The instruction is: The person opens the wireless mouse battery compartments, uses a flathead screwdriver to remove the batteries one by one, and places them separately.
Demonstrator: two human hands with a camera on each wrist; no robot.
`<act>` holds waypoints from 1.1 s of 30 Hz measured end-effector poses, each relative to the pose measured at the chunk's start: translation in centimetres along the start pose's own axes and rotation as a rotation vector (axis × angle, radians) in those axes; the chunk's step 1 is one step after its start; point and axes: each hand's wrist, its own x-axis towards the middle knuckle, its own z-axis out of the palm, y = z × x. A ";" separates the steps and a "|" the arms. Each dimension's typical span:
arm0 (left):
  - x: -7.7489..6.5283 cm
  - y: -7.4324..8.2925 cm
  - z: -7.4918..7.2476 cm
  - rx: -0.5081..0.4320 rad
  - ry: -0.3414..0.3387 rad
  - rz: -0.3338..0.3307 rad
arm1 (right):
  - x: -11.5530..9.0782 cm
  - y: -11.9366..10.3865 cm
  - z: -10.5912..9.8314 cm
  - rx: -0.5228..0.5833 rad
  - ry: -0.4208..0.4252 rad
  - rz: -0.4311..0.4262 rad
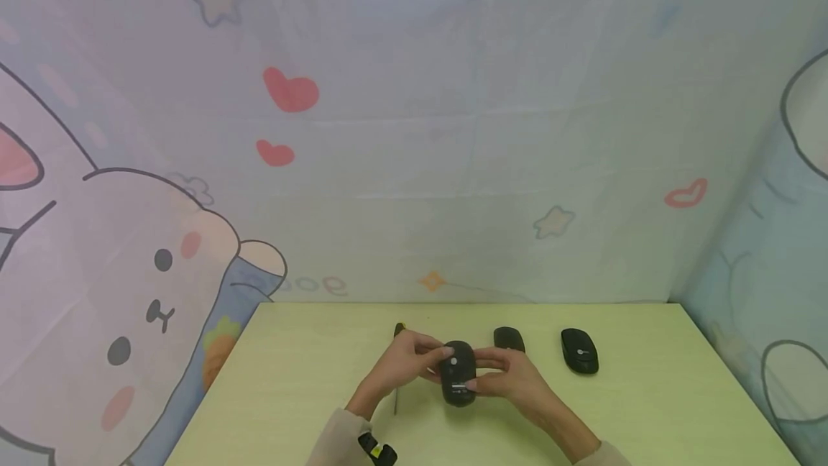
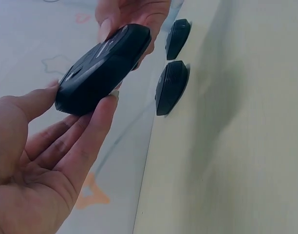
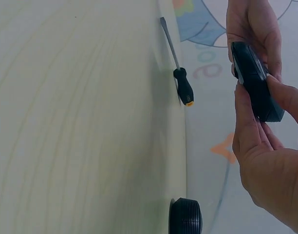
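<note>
Between both hands a black computer mouse [image 1: 458, 374] is held above the table, its underside with a round spot and a white label turned toward the head view. The left hand [image 1: 406, 364] pinches its left side, thumb on the underside. On the opposite side the right hand [image 1: 514, 383] pinches it between thumb and fingers. In the left wrist view the held mouse [image 2: 102, 70] is tilted, with a hand at each end. Just beyond the right hand lies a second black mouse [image 1: 508, 337], partly hidden by that hand.
A third black mouse [image 1: 579, 351] lies farther right on the pale yellow table [image 1: 647, 408]. Behind the left hand lies a flat-tip screwdriver [image 3: 183, 87] with a black and yellow handle. A printed cloth [image 1: 414, 164] hangs along the table's back edge.
</note>
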 end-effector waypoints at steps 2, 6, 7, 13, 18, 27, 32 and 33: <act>-0.1 0.0 0.2 -0.015 0.003 -0.001 | 0.0 0.0 0.0 0.005 0.014 0.007; -0.2 0.3 0.4 -0.059 0.034 -0.001 | 0.0 -0.2 0.0 0.004 0.046 0.020; -0.2 0.3 0.4 -0.074 0.049 0.000 | 0.0 -0.2 0.0 0.006 0.053 0.025; -0.5 0.8 1.1 -0.177 0.146 -0.029 | -0.1 -0.2 -0.1 0.012 0.086 0.043; -0.7 1.1 2.5 -0.193 0.221 -0.060 | -0.2 0.0 -0.2 0.014 0.101 0.049; -0.6 0.9 4.8 -0.087 0.340 -0.072 | -0.4 0.2 -0.5 0.037 0.125 0.039; -0.1 0.9 5.3 -0.084 0.357 -0.047 | -0.4 0.3 -0.6 0.056 0.133 0.037; 0.0 1.0 5.3 -0.090 0.355 -0.042 | -0.4 0.2 -0.7 0.061 0.133 0.035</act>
